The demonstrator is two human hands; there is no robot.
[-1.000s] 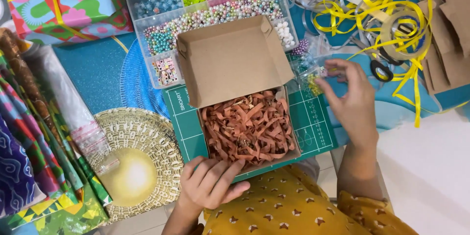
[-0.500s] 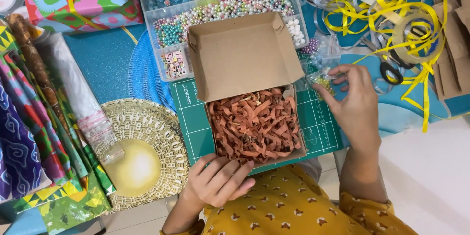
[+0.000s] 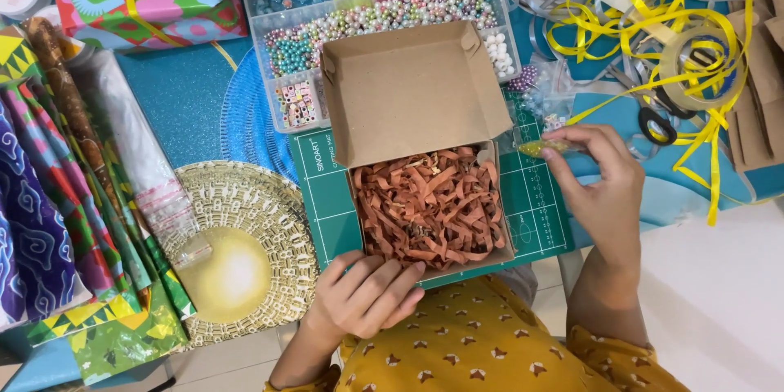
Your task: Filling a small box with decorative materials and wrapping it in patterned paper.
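Centrally, an open cardboard box (image 3: 425,196) of brown paper shreds sat on a green mat (image 3: 531,204). The left hand (image 3: 363,294) rested flat at its near corner, gripping nothing; the right hand (image 3: 600,188) pinched a small yellow-green packet (image 3: 543,148) beside the box, below a clear bead tray (image 3: 367,8).

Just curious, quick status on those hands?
Left hand rests on cardboard box of brown paper shreds. Right hand pinches small yellowish packet. Nothing between.

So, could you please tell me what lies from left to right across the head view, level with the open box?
Patterned wrapping paper rolls → gold round mat → left hand → cardboard box of brown shredded paper → right hand.
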